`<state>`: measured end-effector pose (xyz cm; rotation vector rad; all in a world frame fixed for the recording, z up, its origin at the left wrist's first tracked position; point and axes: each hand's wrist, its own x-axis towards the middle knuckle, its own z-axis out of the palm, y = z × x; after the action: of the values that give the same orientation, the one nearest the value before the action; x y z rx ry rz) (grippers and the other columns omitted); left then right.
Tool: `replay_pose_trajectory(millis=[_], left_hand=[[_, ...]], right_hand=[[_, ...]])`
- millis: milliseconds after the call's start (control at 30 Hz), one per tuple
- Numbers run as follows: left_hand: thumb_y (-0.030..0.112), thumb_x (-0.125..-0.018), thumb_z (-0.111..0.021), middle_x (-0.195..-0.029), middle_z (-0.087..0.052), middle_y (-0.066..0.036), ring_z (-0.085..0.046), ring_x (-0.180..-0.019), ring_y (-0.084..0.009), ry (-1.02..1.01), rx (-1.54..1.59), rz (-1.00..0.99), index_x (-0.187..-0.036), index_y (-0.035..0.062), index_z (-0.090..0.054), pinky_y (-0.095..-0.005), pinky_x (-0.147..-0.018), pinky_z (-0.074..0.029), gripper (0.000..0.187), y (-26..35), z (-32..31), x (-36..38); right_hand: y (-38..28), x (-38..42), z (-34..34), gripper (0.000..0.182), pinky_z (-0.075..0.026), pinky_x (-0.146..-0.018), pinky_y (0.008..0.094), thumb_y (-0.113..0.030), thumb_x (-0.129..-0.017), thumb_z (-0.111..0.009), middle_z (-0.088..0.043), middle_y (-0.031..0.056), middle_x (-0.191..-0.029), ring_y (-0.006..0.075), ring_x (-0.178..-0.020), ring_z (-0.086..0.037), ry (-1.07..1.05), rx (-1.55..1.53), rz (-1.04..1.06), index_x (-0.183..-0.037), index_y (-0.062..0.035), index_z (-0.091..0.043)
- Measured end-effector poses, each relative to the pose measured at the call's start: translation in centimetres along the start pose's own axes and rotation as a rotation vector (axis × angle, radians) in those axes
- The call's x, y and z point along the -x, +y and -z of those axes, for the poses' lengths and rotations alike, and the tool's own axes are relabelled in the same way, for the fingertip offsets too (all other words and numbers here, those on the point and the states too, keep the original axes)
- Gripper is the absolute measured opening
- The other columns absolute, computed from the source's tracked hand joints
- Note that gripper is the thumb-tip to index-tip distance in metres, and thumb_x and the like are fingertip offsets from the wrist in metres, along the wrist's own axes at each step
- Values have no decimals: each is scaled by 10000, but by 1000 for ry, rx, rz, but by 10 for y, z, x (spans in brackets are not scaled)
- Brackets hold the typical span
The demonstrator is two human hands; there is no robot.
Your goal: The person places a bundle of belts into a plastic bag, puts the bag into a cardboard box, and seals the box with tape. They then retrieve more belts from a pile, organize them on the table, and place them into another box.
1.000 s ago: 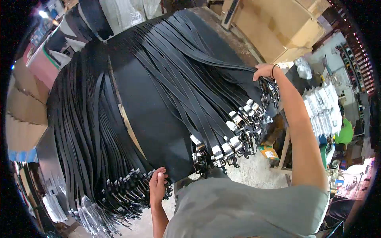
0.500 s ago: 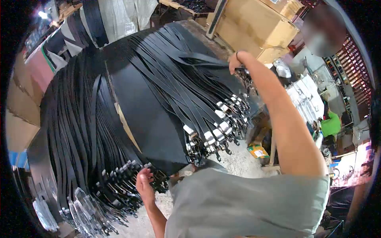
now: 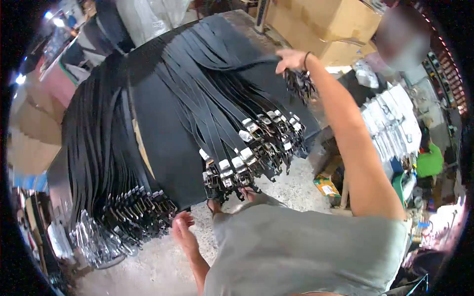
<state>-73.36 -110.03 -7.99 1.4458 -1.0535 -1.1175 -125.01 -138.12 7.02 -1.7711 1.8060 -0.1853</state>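
Black belts point(image 3: 197, 98) with shiny metal buckles lie in a fanned pile across the dark table, their buckles point(image 3: 242, 163) hanging over the near edge. At the far right of this pile, my right hand point(image 3: 292, 60) grips a black belt point(image 3: 247, 64) whose strap runs left from my fingers. A cluster of buckles point(image 3: 300, 85) shows just below that hand. My left hand point(image 3: 184, 232) hovers beside the left pile's buckles point(image 3: 140, 209), fingers loosely curled and apart, with nothing seen in it. A second pile of belts point(image 3: 98, 138) covers the table's left side.
Cardboard boxes point(image 3: 321, 29) stand behind the table, and another carton point(image 3: 34, 128) is at the left. White wrapped packets point(image 3: 392, 123) are stacked at the right. A yellow-green packet point(image 3: 327, 186) lies low near the table's right end. A person's blurred head shows at upper right.
My right hand has shifted slightly left and up in view, still at the belt. The view has turned a little, and the left hand stays low near the buckles.
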Motion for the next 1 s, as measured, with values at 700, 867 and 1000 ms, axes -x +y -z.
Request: replay_pose_trajectory(millis=[700,867,1000], left_hand=[[460,-852,-543,-1156,-549,-163,-503,-1094,-277,1344,-657,-616,-1021,-26,-613,-394,-924,-422,520,96,154,364],[579,-446,-801,-1283,-444,-166,-381,-1235,-331,1342,-730,-1032,-1276,4,-423,-429,-1019,-313,1078,162,173,442],[152,-632,-747,-1069,-554,-203,-562,-975,-375,1406,-779,-639,-1329,15,-329,-430,-814,-460,825,145,185,447]], right_hand=[[-562,267,-142,399,-485,-770,329,-143,-679,-718,-598,116,-978,213,-900,-587,-169,-221,1665,-1033,-17,-582],[-575,456,-230,503,-458,-853,336,-141,-650,-740,-564,131,-1123,258,-1034,-561,-486,-133,2043,-1100,-26,-546],[-567,596,-306,336,-464,-648,435,-172,-632,-712,-602,154,-732,351,-741,-602,-457,725,2535,-892,-68,-526]])
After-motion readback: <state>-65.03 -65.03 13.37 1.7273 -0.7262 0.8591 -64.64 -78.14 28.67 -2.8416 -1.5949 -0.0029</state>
